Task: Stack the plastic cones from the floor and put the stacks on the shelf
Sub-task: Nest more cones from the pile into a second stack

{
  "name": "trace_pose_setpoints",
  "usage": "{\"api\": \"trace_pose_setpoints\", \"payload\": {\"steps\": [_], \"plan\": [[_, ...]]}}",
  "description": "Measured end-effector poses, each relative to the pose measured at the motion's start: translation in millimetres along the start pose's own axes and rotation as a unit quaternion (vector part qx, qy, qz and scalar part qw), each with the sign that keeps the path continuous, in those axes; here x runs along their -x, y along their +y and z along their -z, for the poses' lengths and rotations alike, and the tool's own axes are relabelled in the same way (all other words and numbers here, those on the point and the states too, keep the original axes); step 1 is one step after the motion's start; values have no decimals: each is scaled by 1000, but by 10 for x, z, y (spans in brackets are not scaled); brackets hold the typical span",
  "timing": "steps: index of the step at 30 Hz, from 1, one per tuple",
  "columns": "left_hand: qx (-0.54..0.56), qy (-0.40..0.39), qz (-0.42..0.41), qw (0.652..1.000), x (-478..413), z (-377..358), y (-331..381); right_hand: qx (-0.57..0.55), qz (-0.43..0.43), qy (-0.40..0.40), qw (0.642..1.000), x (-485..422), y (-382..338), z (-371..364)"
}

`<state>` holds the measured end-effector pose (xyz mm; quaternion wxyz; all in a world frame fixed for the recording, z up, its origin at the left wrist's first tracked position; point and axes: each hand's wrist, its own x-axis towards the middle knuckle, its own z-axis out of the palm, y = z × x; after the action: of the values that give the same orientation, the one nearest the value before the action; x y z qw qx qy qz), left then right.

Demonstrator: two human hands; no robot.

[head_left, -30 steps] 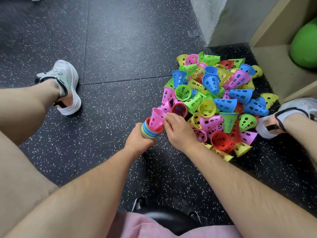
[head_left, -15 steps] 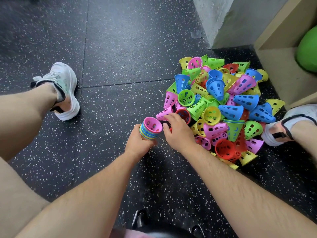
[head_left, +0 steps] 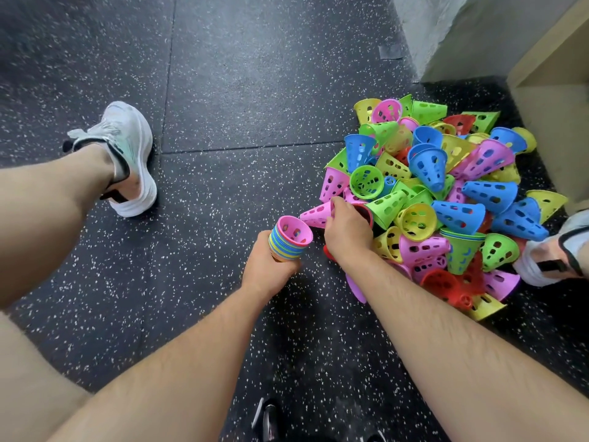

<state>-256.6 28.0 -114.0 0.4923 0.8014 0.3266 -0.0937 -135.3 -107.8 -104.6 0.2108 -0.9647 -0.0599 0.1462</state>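
My left hand (head_left: pixel 269 266) grips a stack of nested cones (head_left: pixel 288 240), rims in several colours, a pink one on top with its mouth facing up. My right hand (head_left: pixel 347 232) is at the near left edge of the pile of loose cones (head_left: pixel 446 199) on the floor. Its fingers curl round a pink cone (head_left: pixel 314 214) that lies on its side, tip pointing left. A red cone sits partly hidden under that hand. The pile holds pink, green, blue, yellow and red perforated cones.
The wooden shelf (head_left: pixel 554 100) stands at the far right behind the pile, beside a grey wall corner (head_left: pixel 446 33). My left shoe (head_left: pixel 122 157) and right shoe (head_left: pixel 554 253) flank the work area on the black speckled floor (head_left: pixel 239 90). A stool base shows at the bottom.
A pink cone went onto the stack in my left hand. My right hand then moved away from the stack to the pile's edge and took hold of another pink cone.
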Motion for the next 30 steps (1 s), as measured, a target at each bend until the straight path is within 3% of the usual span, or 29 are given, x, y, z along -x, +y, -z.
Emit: {"api": "trace_pose_setpoints", "payload": {"steps": [7,13,17,20,25,30], "plan": [[9,-3,-10,1000,-15,-6,-30,-60,0,9,998,-13,-9,-96],[13,-1,-9,1000,-23,-13,-45,-119,112,192,968,70,19,-16],[22,3,-9,1000,-41,-46,-56,-167,193,224,941,166,55,62],[30,-1,-17,999,-54,-59,-54,-154,250,197,935,271,100,79],[27,-3,-24,999,-58,-65,-11,-169,319,82,929,420,193,-31],[13,5,-52,999,-157,-36,95,-185,295,45,936,490,187,-83]]}}
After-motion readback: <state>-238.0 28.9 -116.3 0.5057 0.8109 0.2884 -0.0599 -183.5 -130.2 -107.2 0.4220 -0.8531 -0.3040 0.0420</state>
